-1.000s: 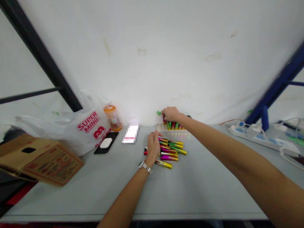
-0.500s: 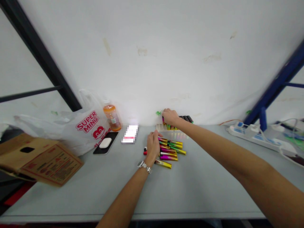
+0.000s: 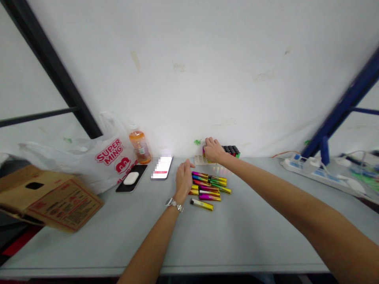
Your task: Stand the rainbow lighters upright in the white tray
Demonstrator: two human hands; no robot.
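My right hand (image 3: 214, 150) reaches over the left part of a pale tray (image 3: 200, 159), its fingers curled down around a shiny magenta lighter (image 3: 203, 151); the fingertips are partly hidden. Right of it, several upright lighters with black tops (image 3: 231, 150) stand in the tray. My left hand (image 3: 184, 178), with a silver watch, rests at the left end of a loose pile of metallic-coloured lighters (image 3: 210, 186). Its thumb and fingers are apart, and I make out nothing held. Nearer to me lies a single yellow lighter (image 3: 201, 204) with a white label.
A phone (image 3: 161, 169) lies left of my hands, with a white case (image 3: 131, 178) on a dark slab beyond. An orange bottle (image 3: 140, 146), a plastic bag (image 3: 85, 157) and a cardboard box (image 3: 59, 201) stand on the left. A power strip (image 3: 319, 171) lies on the right.
My left hand has shifted left off the pile, uncovering the lighters' ends and the yellow lighter's dark end. My right hand stays at the tray, its fingers slightly more spread.
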